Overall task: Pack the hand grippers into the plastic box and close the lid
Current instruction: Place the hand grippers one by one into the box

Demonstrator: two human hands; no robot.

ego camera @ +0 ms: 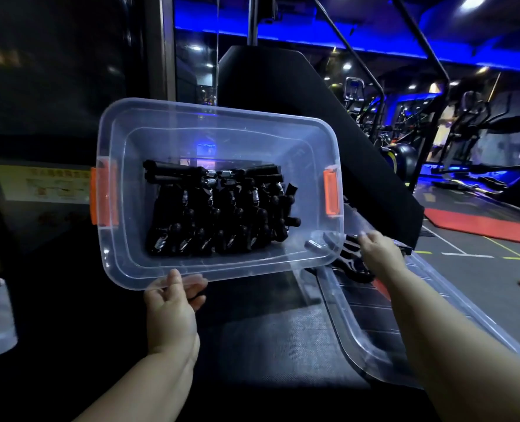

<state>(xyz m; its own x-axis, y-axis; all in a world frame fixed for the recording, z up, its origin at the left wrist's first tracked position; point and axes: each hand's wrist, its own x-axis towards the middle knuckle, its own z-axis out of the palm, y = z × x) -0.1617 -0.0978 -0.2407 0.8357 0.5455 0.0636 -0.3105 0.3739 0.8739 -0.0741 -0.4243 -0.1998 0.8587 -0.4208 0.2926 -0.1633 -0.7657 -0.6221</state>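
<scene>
A clear plastic box (149,129) with orange side latches (332,192) is tilted toward me, open at the top. Several black hand grippers (219,208) with metal springs lie packed on its bottom. My left hand (170,303) grips the box's near rim, thumb on top and fingers under. My right hand (377,248) reaches to the box's right near corner, its fingers curled at the far edge of the clear lid (374,345), which lies flat to the right of the box. Whether the right hand holds the lid or only touches it is unclear.
A dark treadmill belt (268,324) lies under the box and lid. A black padded upright (313,123) stands behind the box. A patterned shoe (353,263) shows through the lid. Exercise machines (472,141) and red mats (481,226) fill the gym floor at the right.
</scene>
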